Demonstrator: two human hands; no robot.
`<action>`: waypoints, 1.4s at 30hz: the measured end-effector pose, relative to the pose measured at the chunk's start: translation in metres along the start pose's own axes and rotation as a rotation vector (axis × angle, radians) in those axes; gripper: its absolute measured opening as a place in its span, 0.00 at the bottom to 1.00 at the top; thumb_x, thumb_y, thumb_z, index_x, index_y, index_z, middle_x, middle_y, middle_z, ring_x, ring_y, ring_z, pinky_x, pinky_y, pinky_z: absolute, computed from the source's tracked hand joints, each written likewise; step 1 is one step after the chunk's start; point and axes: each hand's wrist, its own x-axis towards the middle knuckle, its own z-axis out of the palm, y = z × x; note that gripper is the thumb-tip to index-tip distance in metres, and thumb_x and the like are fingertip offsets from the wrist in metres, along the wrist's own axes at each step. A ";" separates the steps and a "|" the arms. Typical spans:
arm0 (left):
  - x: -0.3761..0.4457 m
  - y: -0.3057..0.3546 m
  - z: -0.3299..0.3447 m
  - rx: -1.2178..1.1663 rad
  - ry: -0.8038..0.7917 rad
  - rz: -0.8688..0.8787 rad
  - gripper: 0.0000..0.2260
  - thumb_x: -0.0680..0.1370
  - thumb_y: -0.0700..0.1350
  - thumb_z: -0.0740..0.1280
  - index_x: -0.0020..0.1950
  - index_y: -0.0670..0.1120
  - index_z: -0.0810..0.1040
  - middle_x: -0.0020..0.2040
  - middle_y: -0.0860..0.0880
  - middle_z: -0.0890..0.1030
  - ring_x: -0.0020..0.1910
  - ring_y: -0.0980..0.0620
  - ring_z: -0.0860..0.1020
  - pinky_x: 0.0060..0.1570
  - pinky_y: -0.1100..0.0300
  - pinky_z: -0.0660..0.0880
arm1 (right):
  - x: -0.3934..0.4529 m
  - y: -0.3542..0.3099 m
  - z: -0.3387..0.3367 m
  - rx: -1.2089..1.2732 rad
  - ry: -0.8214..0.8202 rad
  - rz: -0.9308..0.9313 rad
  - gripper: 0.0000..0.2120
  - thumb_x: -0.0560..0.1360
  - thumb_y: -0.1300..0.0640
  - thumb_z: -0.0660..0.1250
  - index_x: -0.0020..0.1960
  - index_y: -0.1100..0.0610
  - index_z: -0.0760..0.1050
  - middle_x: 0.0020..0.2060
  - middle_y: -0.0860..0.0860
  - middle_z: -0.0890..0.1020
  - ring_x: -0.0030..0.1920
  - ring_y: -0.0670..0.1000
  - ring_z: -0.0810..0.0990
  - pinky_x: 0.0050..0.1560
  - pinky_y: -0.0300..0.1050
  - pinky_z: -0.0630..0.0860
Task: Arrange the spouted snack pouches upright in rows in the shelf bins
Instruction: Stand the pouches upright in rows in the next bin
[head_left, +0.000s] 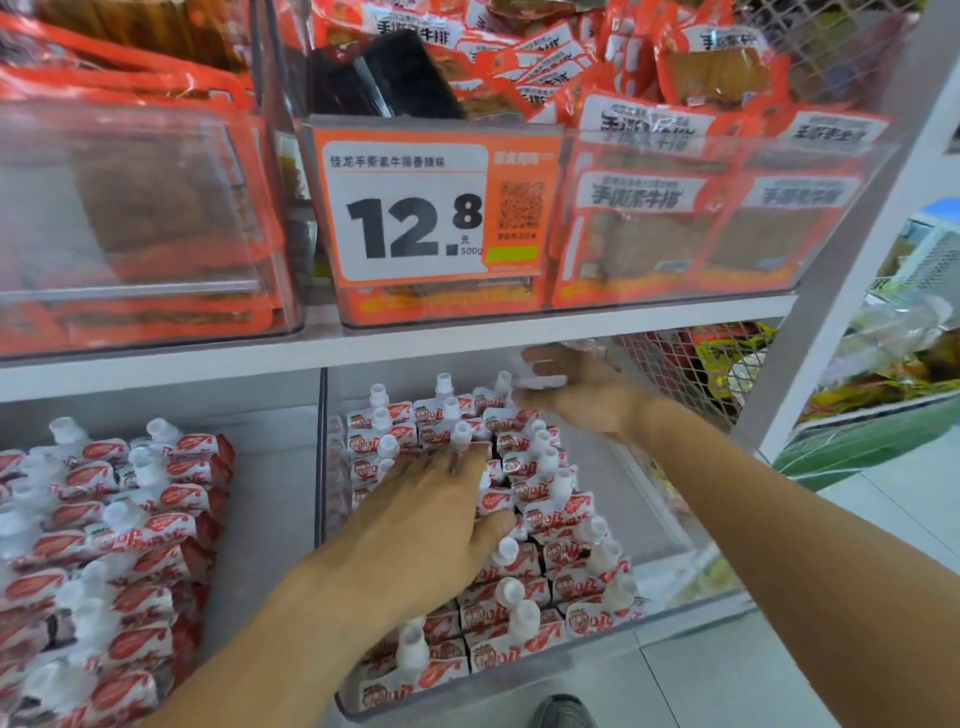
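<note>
Your left hand (426, 525) lies flat, fingers straight, pressing the pouches (524, 525) standing in the clear bin (691, 618). Your right hand (571, 395) is blurred at the back row, its hold unclear; keep the rows braced while seating spouts up.

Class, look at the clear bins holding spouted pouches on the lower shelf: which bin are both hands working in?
The right-hand bin. The left hand rests flat on its pouches and the right hand reaches its back row; the left-hand bin has no hand in it.

Bright even light, blurred edges, wide-angle distortion
</note>
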 end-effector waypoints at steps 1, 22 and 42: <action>0.001 -0.001 0.001 0.000 -0.005 0.000 0.32 0.81 0.63 0.51 0.79 0.50 0.45 0.78 0.48 0.59 0.76 0.48 0.58 0.74 0.55 0.54 | -0.011 0.002 -0.008 -0.042 0.018 -0.004 0.34 0.73 0.48 0.74 0.74 0.45 0.63 0.71 0.48 0.68 0.69 0.50 0.70 0.66 0.47 0.70; -0.043 0.021 0.010 -0.102 -0.093 0.181 0.24 0.75 0.68 0.57 0.66 0.56 0.72 0.73 0.54 0.54 0.67 0.51 0.64 0.63 0.55 0.69 | -0.104 0.032 0.030 -0.615 -0.303 0.012 0.50 0.67 0.37 0.75 0.75 0.29 0.42 0.78 0.49 0.55 0.77 0.52 0.58 0.74 0.53 0.63; -0.041 0.023 0.012 -0.019 -0.128 0.177 0.28 0.75 0.69 0.51 0.70 0.56 0.68 0.75 0.54 0.51 0.71 0.52 0.62 0.67 0.57 0.65 | -0.090 0.055 0.034 -0.583 -0.124 -0.165 0.38 0.63 0.46 0.76 0.71 0.37 0.67 0.62 0.51 0.76 0.61 0.53 0.76 0.58 0.46 0.73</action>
